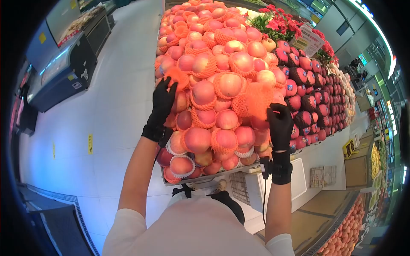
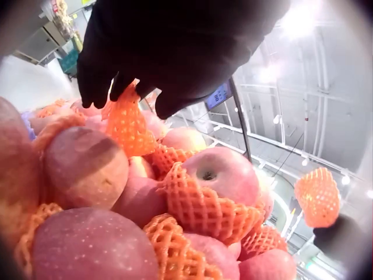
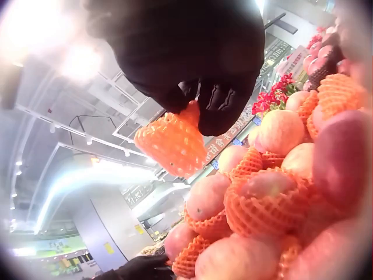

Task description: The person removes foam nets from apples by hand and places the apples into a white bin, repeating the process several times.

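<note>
Bright shop floor (image 1: 115,128), pale beside heaped apples (image 1: 197,139). Left hand (image 1: 162,104): fingertips pinched on the top of an orange net (image 2: 129,125), over the apples' left edge. Right hand (image 1: 280,128): fingers closed on the tip of a second net (image 3: 172,144), hanging above the apples, apparently empty. Best, probably: keep each pinch light, lift straight, jostle no apples. Card (image 1: 308,40) by flowers (image 1: 278,25), stickers (image 1: 291,88) on dark apples (image 1: 299,76): too small to read.
</note>
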Available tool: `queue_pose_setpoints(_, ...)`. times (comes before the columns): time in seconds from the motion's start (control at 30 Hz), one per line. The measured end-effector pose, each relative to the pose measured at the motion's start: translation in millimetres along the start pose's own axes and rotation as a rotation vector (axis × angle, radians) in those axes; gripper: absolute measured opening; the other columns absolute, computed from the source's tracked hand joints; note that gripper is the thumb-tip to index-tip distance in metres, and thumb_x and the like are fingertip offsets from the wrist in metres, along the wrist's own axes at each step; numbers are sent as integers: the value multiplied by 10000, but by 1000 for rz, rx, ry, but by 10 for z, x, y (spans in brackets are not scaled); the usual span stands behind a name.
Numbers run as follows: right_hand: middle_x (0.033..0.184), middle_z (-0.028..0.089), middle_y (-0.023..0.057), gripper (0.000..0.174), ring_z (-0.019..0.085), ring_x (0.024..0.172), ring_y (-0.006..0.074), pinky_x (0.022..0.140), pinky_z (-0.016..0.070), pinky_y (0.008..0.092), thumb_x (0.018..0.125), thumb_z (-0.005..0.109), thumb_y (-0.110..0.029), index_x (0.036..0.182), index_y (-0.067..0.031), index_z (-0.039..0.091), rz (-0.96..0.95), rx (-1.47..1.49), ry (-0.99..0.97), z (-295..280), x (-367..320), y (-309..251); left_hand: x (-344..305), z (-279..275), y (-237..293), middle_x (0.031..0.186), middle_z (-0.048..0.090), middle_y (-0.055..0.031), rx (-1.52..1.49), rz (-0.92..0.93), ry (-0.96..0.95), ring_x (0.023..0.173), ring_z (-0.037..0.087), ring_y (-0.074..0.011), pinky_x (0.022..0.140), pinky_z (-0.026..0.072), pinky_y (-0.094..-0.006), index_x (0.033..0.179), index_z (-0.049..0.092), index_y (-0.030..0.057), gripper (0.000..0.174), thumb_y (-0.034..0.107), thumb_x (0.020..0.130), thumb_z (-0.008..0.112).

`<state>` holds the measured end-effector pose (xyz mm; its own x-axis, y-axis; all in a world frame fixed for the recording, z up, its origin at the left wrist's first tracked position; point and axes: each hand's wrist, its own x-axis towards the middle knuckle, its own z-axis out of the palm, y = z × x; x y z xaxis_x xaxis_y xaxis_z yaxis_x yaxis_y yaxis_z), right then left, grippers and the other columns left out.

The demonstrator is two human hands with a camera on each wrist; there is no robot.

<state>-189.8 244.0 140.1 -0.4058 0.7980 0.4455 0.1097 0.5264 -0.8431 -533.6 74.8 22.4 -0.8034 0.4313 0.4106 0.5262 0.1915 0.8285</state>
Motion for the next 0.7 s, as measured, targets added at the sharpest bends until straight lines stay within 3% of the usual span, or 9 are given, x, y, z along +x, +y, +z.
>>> queue_pose_setpoints(0.1, 841, 641, 37, 199, 594, 709, 110, 681, 486, 235, 856, 673, -26, 1046, -15, 613, 17, -22, 61, -142, -462, 108, -201, -352, 429, 1123, 690, -160, -194, 4, 124, 955, 662, -217, 832, 520, -326, 1185, 675, 17, 300, 161, 921, 663)
queue_pose_setpoints(0.13, 955, 653, 63, 184, 620, 828, 133, 743, 511, 275, 848, 675, -43, 1024, -20, 624, 69, -75, 44, -205, -585, 67, -313, -460, 523, 1083, 706, -137, -253, 7, 145, 900, 663, -184, 812, 517, -306, 1166, 686, 17, 264, 124, 927, 652)
queue_pose_setpoints(0.23, 910, 640, 53, 163, 610, 828, 132, 736, 493, 265, 859, 658, -51, 1014, -19, 621, 277, -48, -37, -317, -808, 2, -650, -649, 714, 1002, 710, -69, -262, -40, 109, 824, 597, -105, 759, 492, -274, 1145, 695, 33, 229, 79, 929, 635)
queue_pose_setpoints(0.33, 878, 635, 46, 97, 596, 785, 117, 719, 481, 256, 879, 614, -22, 974, -3, 623, 60, -59, -10, -272, -912, 75, -1050, -680, 983, 958, 703, -40, -262, -81, -39, 782, 571, -91, 719, 476, -259, 1102, 708, 51, 192, 63, 927, 630)
queue_pose_setpoints(0.37, 883, 640, 48, 94, 595, 779, 114, 718, 482, 257, 882, 603, -9, 973, 1, 625, -7, -71, -11, -259, -931, 88, -1185, -629, 1013, 956, 706, -33, -312, -103, -75, 795, 580, -90, 693, 464, -242, 1075, 712, 64, 170, 68, 928, 627)
queue_pose_setpoints(0.47, 1014, 674, 90, 177, 631, 951, 158, 836, 488, 284, 922, 534, 52, 1064, 18, 635, -59, -136, -184, -327, -955, 93, -1555, -490, 1179, 1056, 693, -56, -355, -122, -219, 794, 598, -111, 679, 475, -238, 1090, 703, 66, 183, 77, 924, 627)
queue_pose_setpoints(0.53, 1066, 681, 100, 204, 631, 975, 157, 845, 488, 289, 928, 526, 48, 1095, 13, 639, 62, -64, -171, -289, -958, 3, -1741, -405, 1237, 1173, 658, -91, -320, -72, -313, 779, 609, -128, 680, 493, -245, 1142, 678, 67, 231, 76, 914, 642)
queue_pose_setpoints(0.67, 1113, 689, 80, 202, 623, 989, 142, 838, 480, 284, 937, 572, -12, 1124, -2, 649, 162, -1, -119, -219, -941, -108, -1989, -257, 1306, 1182, 640, -114, -376, -68, -395, 737, 599, -121, 658, 496, -252, 1207, 644, 74, 316, 59, 893, 676)
queue_pose_setpoints(0.7, 1114, 689, 75, 200, 620, 984, 137, 835, 478, 280, 938, 583, -25, 1125, -4, 649, 168, -16, -108, -212, -929, -168, -2002, -250, 1356, 1170, 648, -92, -377, -77, -401, 784, 594, -113, 673, 490, -247, 1189, 651, 70, 294, 52, 896, 673)
